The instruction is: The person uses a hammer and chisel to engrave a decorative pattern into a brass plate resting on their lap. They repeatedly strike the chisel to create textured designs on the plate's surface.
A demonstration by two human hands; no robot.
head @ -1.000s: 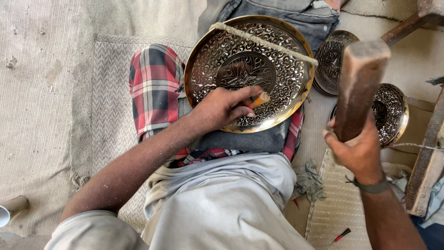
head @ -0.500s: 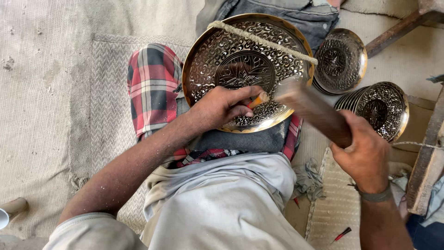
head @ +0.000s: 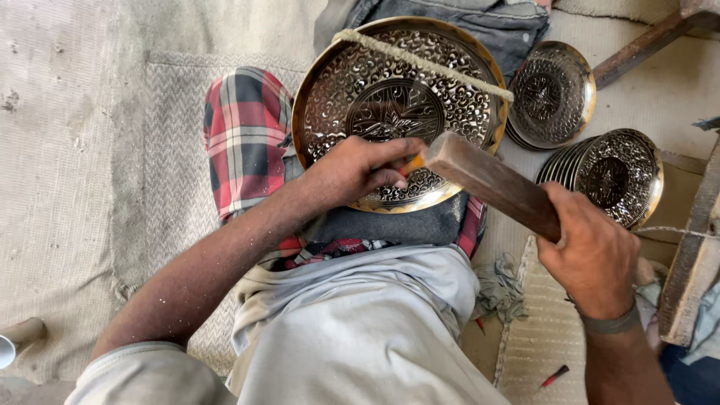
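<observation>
A large round brass plate [head: 375, 82] with engraved patterns rests tilted on my lap, over a red checked cloth [head: 244, 142]. A rope [head: 427, 64] runs across its upper part. My left hand [head: 352, 171] presses on the plate's lower rim and grips a small chisel with an orange end [head: 412, 160]. My right hand [head: 592, 251] grips a wooden mallet block [head: 491, 182], whose head is down on the chisel's end.
Two stacks of smaller engraved brass plates [head: 551, 94] [head: 619, 172] lie to the right. A wooden beam [head: 694, 255] stands at the right edge. Woven mats cover the floor. A small red tool [head: 553, 376] lies bottom right; a pale cup [head: 19, 339] at bottom left.
The mallet was raised upright a second ago; my right hand has swung it down to the left onto the chisel. My left hand has stayed in place on the plate.
</observation>
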